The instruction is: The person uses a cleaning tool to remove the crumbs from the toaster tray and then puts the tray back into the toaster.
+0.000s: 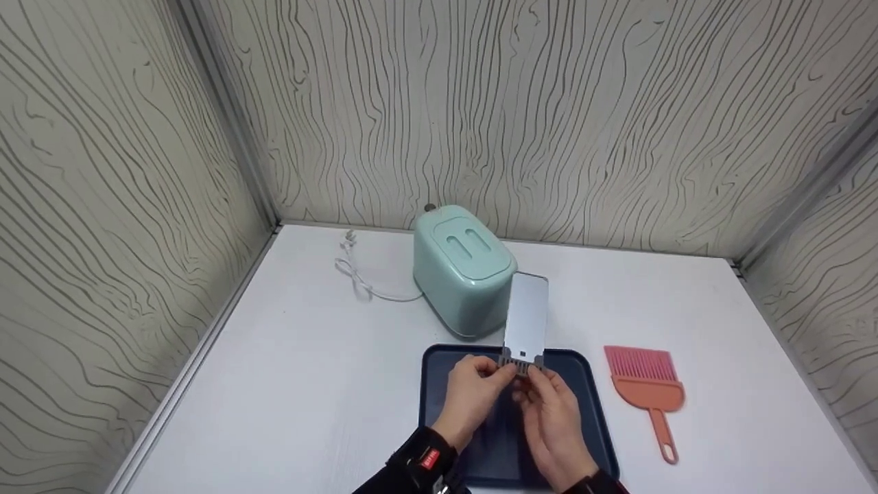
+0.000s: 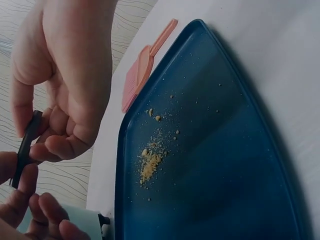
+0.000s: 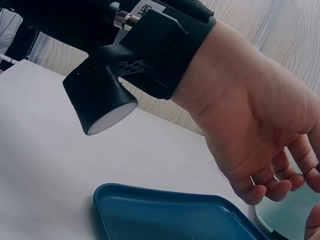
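Both hands hold a toaster's crumb tray (image 1: pixel 527 315), a flat shiny metal plate with a grey slotted end. In the head view my left hand (image 1: pixel 472 394) pinches the left of that end between thumb and fingers; my right hand (image 1: pixel 554 418) pinches its right. The plate points away from me, above the far edge of a dark blue tray (image 1: pixel 430 405), and overlaps the corner of a mint-green toaster (image 1: pixel 466 267). Yellowish crumbs (image 2: pixel 150 165) lie scattered on the blue tray in the left wrist view. There the crumb tray (image 2: pixel 25 150) appears edge-on as a dark strip.
A pink-bristled brush (image 1: pixel 648 387) with an orange handle lies right of the blue tray. The toaster's white cord (image 1: pixel 360 278) trails left across the white table (image 1: pixel 329 384). Wood-patterned panels (image 1: pixel 439 116) stand at the back and both sides.
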